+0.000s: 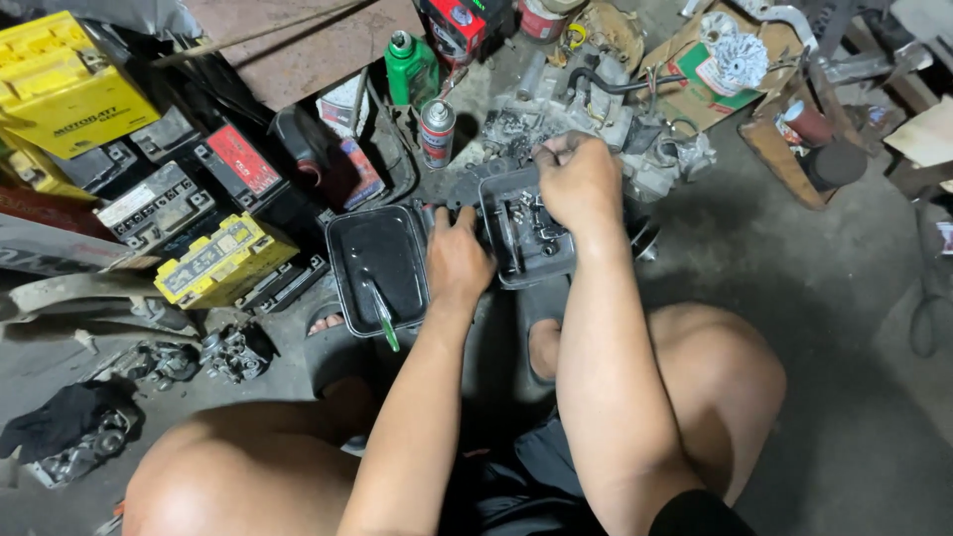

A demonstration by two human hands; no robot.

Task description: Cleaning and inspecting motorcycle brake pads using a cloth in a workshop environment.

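Head view: two trays lie on the floor. The left hand (459, 260) grips the edge of the tray of small parts (524, 240); the right hand (579, 181) is clenched above it, beside one dark liquid tray (377, 266) and two yellow batteries (223, 260).

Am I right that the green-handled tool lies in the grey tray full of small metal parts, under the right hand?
Not quite: the head view shows the green-handled tool lying in the black tray of dark liquid beside the left hand. The grey tray of small parts is under the right hand.
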